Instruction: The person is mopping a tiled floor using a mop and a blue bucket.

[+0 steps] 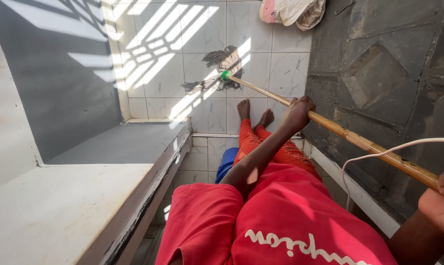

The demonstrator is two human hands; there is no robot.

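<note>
The mop handle (330, 126) is gripped closed by the left hand (296, 114) mid-frame and, apparently, the right hand (440, 203) at lower right, so the white cable (379, 154) crossing it may be snagged.

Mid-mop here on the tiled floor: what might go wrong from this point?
1. The white cable loops right beside the wooden mop handle; the right hand gripping the handle's end might snag it.
2. The bare feet stand on the tiled floor close to the mop head; if the tiles are wet, slipping seems possible.
3. The left hand works near the dark wall; knuckles may scrape it.
</note>
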